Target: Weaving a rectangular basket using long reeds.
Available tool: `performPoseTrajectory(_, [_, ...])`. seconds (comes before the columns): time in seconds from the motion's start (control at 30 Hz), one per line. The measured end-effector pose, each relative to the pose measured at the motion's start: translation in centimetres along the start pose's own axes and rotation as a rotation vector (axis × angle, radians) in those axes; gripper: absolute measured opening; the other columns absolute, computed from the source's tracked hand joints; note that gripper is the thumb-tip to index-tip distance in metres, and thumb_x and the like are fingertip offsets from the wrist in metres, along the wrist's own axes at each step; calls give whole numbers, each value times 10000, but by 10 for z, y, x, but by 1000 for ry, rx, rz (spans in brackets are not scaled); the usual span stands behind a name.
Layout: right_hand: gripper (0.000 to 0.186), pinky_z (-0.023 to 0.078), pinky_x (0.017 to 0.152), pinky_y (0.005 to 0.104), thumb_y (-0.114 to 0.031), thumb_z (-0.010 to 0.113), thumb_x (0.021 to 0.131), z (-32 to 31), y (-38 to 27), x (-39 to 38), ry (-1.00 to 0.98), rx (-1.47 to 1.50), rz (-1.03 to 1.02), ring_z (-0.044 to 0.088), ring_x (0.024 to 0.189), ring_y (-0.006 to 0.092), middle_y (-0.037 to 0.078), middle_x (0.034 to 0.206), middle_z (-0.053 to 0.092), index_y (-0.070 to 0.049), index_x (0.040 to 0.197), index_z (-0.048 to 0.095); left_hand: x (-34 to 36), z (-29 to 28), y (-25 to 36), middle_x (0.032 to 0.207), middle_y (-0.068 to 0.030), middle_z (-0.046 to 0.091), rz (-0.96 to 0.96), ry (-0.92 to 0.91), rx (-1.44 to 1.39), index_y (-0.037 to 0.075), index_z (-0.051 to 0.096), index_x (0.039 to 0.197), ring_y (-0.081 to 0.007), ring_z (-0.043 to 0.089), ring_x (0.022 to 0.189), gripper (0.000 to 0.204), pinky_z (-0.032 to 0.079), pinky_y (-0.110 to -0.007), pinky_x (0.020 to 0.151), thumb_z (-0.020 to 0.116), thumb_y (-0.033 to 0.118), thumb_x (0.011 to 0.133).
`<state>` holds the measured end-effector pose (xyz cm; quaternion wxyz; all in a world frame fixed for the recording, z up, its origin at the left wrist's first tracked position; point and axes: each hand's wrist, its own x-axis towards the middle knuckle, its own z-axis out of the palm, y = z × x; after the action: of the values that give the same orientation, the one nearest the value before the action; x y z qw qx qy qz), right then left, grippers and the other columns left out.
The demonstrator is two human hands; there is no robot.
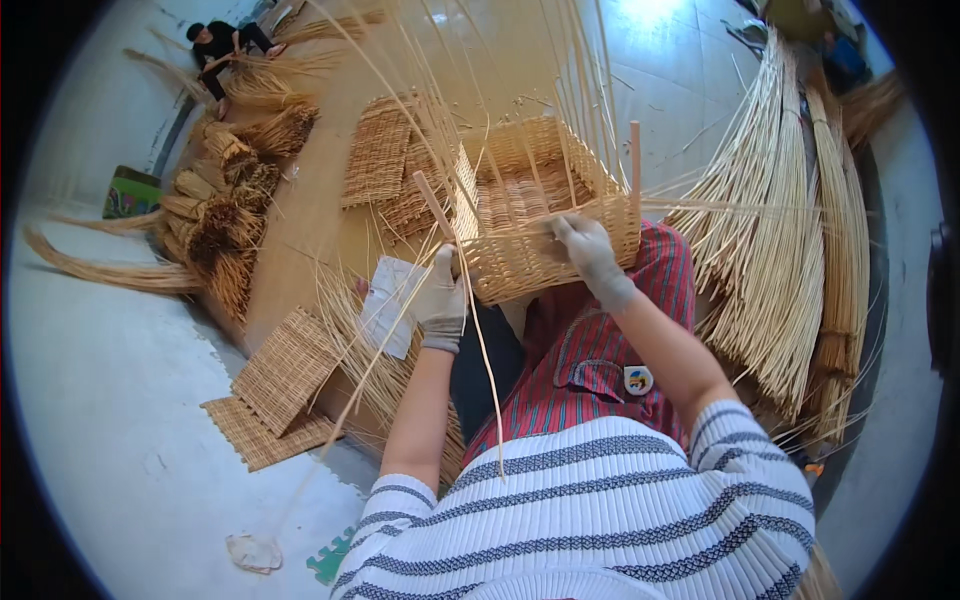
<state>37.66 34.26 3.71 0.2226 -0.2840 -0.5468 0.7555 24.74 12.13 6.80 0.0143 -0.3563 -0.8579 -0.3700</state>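
Head view: left grip (440,300) pinches the basket (505,268) at its near-left corner; right grip (590,252) touches the near wall, pinch unclear.

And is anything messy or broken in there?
A bit messy: a crumpled whitish scrap lies on the floor at lower left, away from the weaving, as if dropped. Near it sits a stray green piece with jigsaw edges. The basket by the gloved hands shows no clear damage.
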Motion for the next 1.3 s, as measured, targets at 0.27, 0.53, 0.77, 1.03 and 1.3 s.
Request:
performPoseTrajectory(0.27, [167,545,651,241,-189,722,958,-15,-4,-8,140,90,73,658,702,105,18,843,705,-39,1030,719,2,16,63,828,-219,673,-168,27,66,177,488,1472,-423,654,689,498,506,-487,626,611,189,990])
performPoseTrajectory(0.53, [752,513,1007,405,75,547,917,102,-118,31,-69,-1010,-614,610,1241,329,153,1560,421,-136,1592,292,30,42,59,874,-197,698,-247,41,79,190,534,1418,-408,688,783,474,539,-503,682,580,411,1001])
performPoseTrajectory(0.77, [402,544,811,297,-76,583,1014,-17,-15,7,262,163,-366,636,909,123,45,982,669,-39,1404,490,21,44,64,1291,-160,596,-140,185,-26,281,366,1562,-369,683,873,644,547,-460,728,626,289,973])
performPoseTrajectory(1.03, [698,534,808,318,1,521,969,16,-110,50,111,-648,-779,656,989,187,142,1338,600,-198,1589,269,10,93,99,1322,-208,550,190,-31,340,276,383,1552,-295,627,720,706,529,-424,740,605,157,893])
performPoseTrajectory(1.3, [133,505,825,253,23,548,968,-115,-61,-19,471,-241,-405,599,1012,119,45,1018,648,-15,1054,642,29,106,134,1395,-163,503,388,-52,189,270,464,1491,-300,640,961,638,520,-459,842,621,153,883])
